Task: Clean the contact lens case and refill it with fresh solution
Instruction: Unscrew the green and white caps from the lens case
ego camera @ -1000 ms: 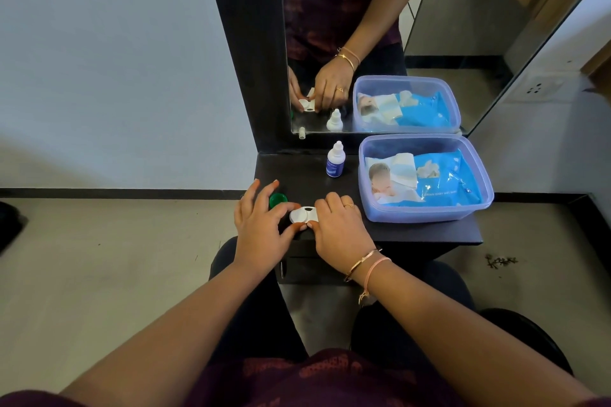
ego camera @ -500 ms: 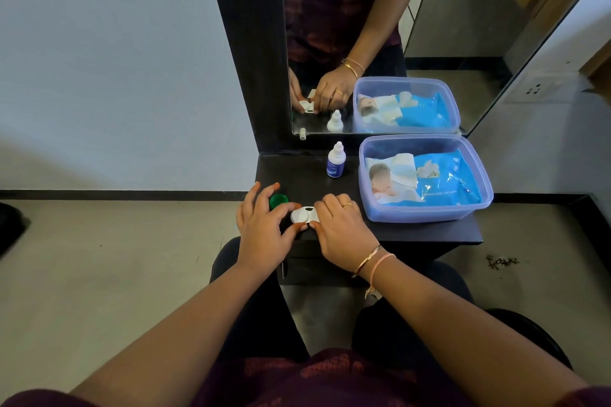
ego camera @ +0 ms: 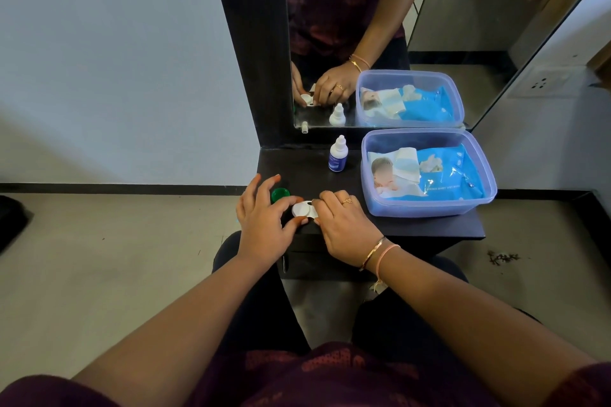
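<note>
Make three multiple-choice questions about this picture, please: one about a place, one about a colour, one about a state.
1. Where does the solution bottle stand?
A. Inside the tub
B. On the shelf, left of the plastic tub, near the mirror
C. On the floor

2. Which colour is the loose cap beside the left hand?
A. Green
B. Red
C. Yellow

3. How is the contact lens case held?
A. By nobody
B. By the left hand alone
C. By the fingers of both hands, the right hand included

Answers: 1 B, it stands upright on the dark shelf. 2 A, the cap is green. 3 C, fingers touch the case from both sides.
</note>
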